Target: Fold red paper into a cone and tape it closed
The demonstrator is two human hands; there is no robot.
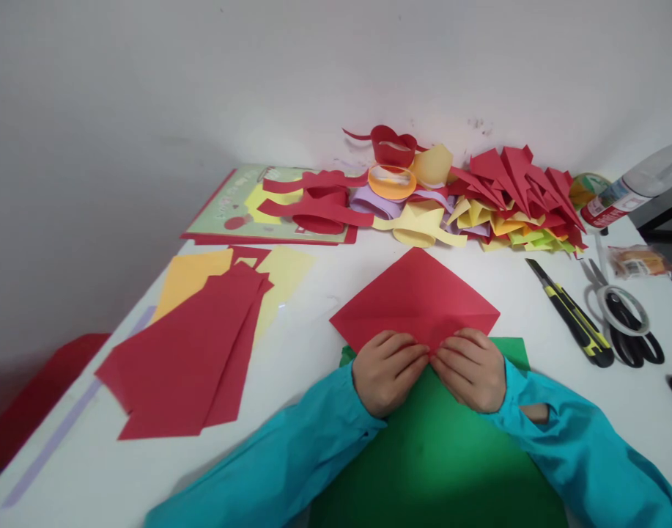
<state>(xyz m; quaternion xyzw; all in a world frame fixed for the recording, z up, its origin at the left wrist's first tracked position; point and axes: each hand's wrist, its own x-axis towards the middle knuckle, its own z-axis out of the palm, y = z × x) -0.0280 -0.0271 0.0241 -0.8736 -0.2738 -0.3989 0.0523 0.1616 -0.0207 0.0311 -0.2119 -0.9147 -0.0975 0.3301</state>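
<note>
A red sheet of paper (415, 293) lies turned like a diamond, with a faint crease running across it from side to side. Its near corner is pinched between my left hand (389, 372) and my right hand (472, 370), whose fingertips almost meet there. Both hands have their fingers bent and pressed together on the paper. Beneath the hands is a green sheet (440, 455), partly under the red paper. My fingers hide the near edges of the red sheet.
To the left lie loose red sheets (187, 359) over orange and yellow ones. Folded red paper pieces (511, 180) and curled paper shapes (322, 209) line the wall. A utility knife (571, 312), scissors (635, 345), a tape roll (604, 301) and a bottle (637, 187) are at right.
</note>
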